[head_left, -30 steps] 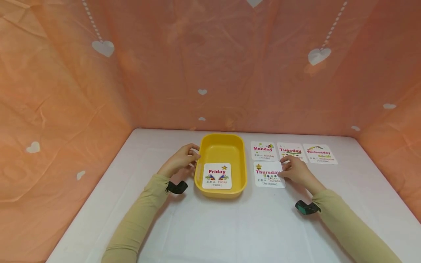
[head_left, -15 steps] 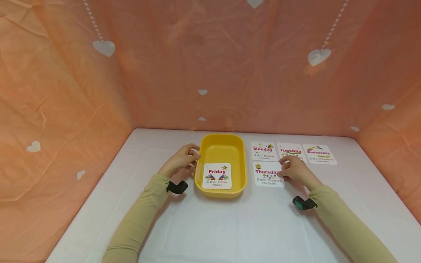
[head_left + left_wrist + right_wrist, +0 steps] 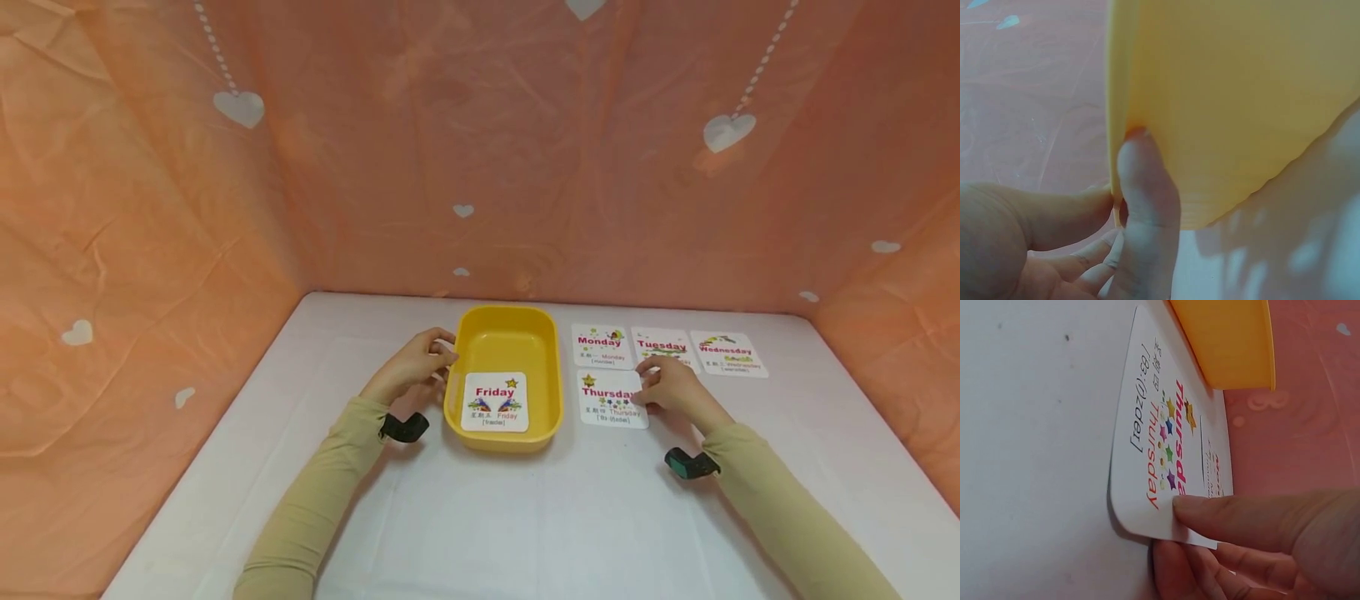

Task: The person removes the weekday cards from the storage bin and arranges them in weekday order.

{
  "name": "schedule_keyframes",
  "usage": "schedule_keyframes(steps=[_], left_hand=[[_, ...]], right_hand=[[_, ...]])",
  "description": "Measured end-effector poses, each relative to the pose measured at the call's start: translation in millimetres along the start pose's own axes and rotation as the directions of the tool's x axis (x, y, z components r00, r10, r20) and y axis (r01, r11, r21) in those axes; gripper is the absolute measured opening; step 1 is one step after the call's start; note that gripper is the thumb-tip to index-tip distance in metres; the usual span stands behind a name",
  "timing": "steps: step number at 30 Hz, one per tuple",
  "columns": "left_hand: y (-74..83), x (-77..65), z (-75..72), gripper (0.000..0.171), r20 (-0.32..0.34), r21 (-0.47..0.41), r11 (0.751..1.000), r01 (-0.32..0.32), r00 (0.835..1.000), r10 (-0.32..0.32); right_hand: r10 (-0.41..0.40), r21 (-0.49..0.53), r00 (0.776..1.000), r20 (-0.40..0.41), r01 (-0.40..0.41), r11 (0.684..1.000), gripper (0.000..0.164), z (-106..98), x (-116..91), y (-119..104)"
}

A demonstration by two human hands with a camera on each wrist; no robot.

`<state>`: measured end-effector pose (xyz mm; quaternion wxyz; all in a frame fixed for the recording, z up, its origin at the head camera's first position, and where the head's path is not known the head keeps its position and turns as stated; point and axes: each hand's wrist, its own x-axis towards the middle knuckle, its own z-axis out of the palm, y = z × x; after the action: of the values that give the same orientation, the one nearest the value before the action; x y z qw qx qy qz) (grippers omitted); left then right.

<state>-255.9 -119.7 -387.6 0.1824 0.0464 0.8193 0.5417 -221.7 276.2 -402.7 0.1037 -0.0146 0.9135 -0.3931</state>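
Observation:
My left hand [image 3: 416,362] pinches the rim of a yellow plastic tray [image 3: 543,408] at its left side; in the left wrist view, thumb and a finger [image 3: 1147,181] meet at its edge. Inside the tray's near end lies a white Friday card [image 3: 495,402]. To the right, my right hand [image 3: 678,392] holds the Thursday card [image 3: 611,400] by its right edge. The right wrist view has the thumb [image 3: 1235,515] on top of this card [image 3: 1141,425] and the other fingers below its edge, which is slightly raised off the table.
Behind the Thursday card lies a row of cards: Monday [image 3: 602,348], Tuesday [image 3: 662,343] and Wednesday [image 3: 727,352]. My right fingers overlap the Tuesday card's lower edge in the head view. A white cloth [image 3: 480,525] covers the table, with orange heart-patterned fabric [image 3: 375,167] rising behind.
The Thursday card and my right hand have shifted very slightly left, and the right wrist has moved a little left. My left hand and the tray stay put.

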Motion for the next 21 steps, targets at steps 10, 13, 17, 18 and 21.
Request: schedule_keyframes(steps=[10,13,17,18,21], left_hand=[[1.5,0.4,0.4,0.035,0.000,0.007,1.000,0.007,1.000,-0.007],[1.7,0.9,0.5,0.035,-0.001,0.013,1.000,0.007,1.000,-0.007],[1.0,0.5,0.3,0.036,0.002,0.008,1.000,0.004,1.000,-0.004],[1.1,0.1,0.3,0.036,0.005,0.009,1.000,-0.003,1.000,0.003],[0.2,-0.8,0.0,0.037,0.016,0.005,1.000,-0.017,1.000,0.017]], right_hand=[[0.038,-0.029,0.999,0.003,-0.037,0.999,0.044,-0.2,-1.1,1.1],[0.057,-0.030,0.998,0.004,-0.057,0.998,0.043,0.3,-2.1,0.9],[0.050,-0.028,0.999,-0.003,-0.050,0.998,0.041,0.6,-2.4,0.2],[0.042,-0.034,0.999,-0.009,-0.042,0.999,0.041,0.6,-2.4,-0.4],[0.008,-0.061,0.999,-0.032,-0.010,0.998,0.040,0.5,-1.8,-4.0]])
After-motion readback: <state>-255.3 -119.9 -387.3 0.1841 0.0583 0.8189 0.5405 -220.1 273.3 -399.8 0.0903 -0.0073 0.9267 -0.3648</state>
